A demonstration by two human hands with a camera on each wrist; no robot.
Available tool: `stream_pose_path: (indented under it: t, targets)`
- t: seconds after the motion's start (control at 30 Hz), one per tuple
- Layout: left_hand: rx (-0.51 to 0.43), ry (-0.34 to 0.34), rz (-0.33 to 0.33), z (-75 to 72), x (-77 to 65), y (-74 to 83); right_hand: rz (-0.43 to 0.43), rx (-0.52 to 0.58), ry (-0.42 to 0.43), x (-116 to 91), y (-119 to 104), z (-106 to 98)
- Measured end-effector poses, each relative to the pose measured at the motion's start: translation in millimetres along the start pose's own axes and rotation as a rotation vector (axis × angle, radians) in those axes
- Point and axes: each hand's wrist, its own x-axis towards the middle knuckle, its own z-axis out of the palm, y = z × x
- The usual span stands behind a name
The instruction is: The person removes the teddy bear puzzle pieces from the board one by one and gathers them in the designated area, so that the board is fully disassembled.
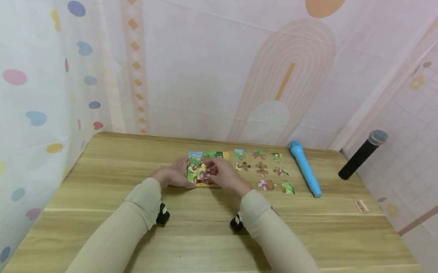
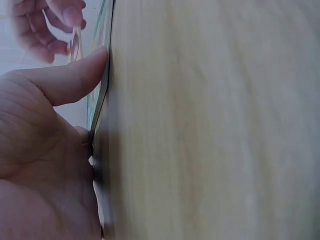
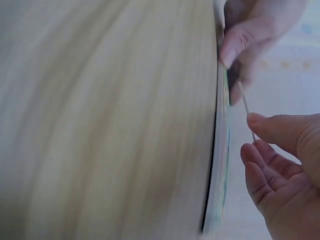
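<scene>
A colourful jigsaw board point(image 1: 217, 155) with a cartoon picture lies flat near the table's far edge, between the two hands. My left hand point(image 1: 175, 175) rests at its left side, with the fingers along that side and the thumb point(image 2: 82, 80) against the near edge. Above the board, my right hand point(image 1: 226, 175) pinches a thin puzzle piece point(image 3: 244, 100) between thumb and fingertips. The piece is tilted, seen edge-on in the right wrist view. Part of the board's picture is hidden under the right hand.
Several loose puzzle pieces point(image 1: 261, 168) lie spread out right of the board. Beyond them are a blue toy microphone point(image 1: 306, 170), a black microphone point(image 1: 361, 158) with a silver head and a small tag-like piece point(image 1: 362, 206). A patterned curtain point(image 1: 194, 64) hangs behind the wooden table point(image 1: 195, 257).
</scene>
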Motion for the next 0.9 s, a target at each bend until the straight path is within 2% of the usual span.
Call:
stream_pose_path:
  t: [0.27,0.63,0.9]
  targets:
    - [-0.003,-0.005,-0.012,4.5,13.2,-14.7,0.062,-0.016,-0.006,-24.6,19.4,-24.7]
    - [-0.006,0.008,-0.016,4.4,13.1,-13.3,0.13,-0.032,0.025,-59.0,49.8,-67.9]
    - [-0.002,-0.004,-0.011,7.7,13.5,-15.3,0.17,-0.075,0.005,-71.6,61.9,-77.2]
